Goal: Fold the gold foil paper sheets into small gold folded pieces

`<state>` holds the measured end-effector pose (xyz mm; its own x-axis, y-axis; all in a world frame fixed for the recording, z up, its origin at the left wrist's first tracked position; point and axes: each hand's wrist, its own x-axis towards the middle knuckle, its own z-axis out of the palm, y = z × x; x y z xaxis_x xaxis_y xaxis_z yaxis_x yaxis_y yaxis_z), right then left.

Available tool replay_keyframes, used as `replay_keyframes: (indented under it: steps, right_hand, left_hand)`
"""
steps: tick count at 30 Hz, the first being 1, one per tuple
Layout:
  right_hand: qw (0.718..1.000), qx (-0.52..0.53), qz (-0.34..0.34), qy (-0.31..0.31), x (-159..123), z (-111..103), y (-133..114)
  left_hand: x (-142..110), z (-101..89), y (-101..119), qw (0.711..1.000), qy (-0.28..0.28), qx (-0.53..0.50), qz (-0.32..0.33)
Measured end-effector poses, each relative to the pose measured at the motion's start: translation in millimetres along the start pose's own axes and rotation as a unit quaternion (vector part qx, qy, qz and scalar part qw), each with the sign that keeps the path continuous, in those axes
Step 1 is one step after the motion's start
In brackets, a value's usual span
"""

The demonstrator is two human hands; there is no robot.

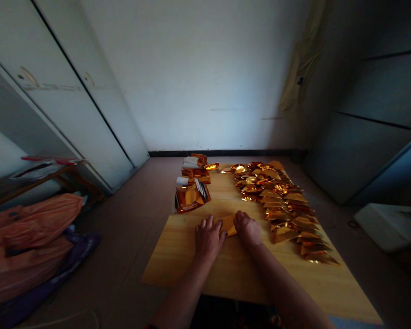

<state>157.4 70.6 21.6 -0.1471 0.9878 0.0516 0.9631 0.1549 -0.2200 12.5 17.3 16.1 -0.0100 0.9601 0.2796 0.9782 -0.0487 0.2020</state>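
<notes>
A piece of folded gold foil paper lies on the wooden board between my two hands. My left hand rests palm down with its fingers spread, the thumb and index finger touching the paper's left end. At the paper's right end, my right hand is closed with its fingers curled on the edge. Beyond my left hand sits a stack of gold foil sheets. To the right of my right hand stand rows of folded gold foil pieces, overlapping one another.
More foil bundles lie at the board's far left corner. A pinkish plastic bag and a purple bag are on the left, near a cabinet. A white box stands on the right, below a refrigerator-like unit.
</notes>
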Motion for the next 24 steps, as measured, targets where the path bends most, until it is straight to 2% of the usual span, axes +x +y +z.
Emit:
replay_keyframes:
  steps: [16, 24]
  right_hand:
    - [1.000, -0.015, -0.026, 0.003, 0.3, 1.6, -1.3]
    - [0.999, -0.026, -0.025, -0.007, 2.4, 0.8, -2.8]
  left_hand:
    - [-0.7, 4.8, -1.1, 1.000, 0.012, 0.027, 0.004]
    - [-4.2, -0.4, -1.6, 1.000, -0.003, 0.011, 0.014]
